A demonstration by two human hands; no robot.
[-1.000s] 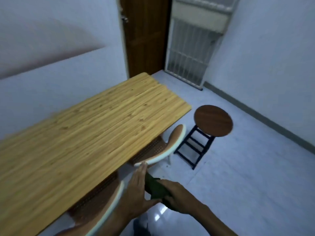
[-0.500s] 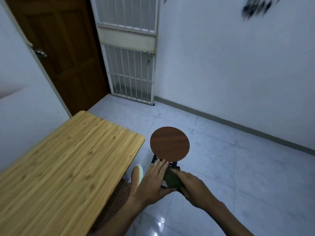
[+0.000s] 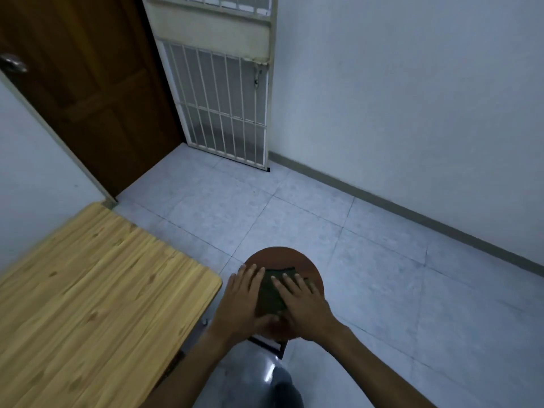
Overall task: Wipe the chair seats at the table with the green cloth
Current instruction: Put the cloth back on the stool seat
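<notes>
A dark green cloth [image 3: 270,293] lies folded on the round brown seat of a stool [image 3: 279,256] just off the table's corner. My right hand [image 3: 304,306] presses flat on the cloth's right part, fingers spread. My left hand [image 3: 244,301] lies flat on the seat against the cloth's left edge, its thumb at the cloth's near edge. The hands hide most of the seat. The stool's dark frame [image 3: 266,344] shows just below my wrists.
The light wooden table [image 3: 88,290] fills the lower left, its corner close to the stool. A brown door [image 3: 88,92] and a white barred gate [image 3: 223,107] stand at the back. Pale tiled floor [image 3: 382,275] spreads to the right, up to a grey wall.
The view has swung from the table and its chairs to the round stool. My hands carried the cloth forward and now rest it flat on the stool seat.
</notes>
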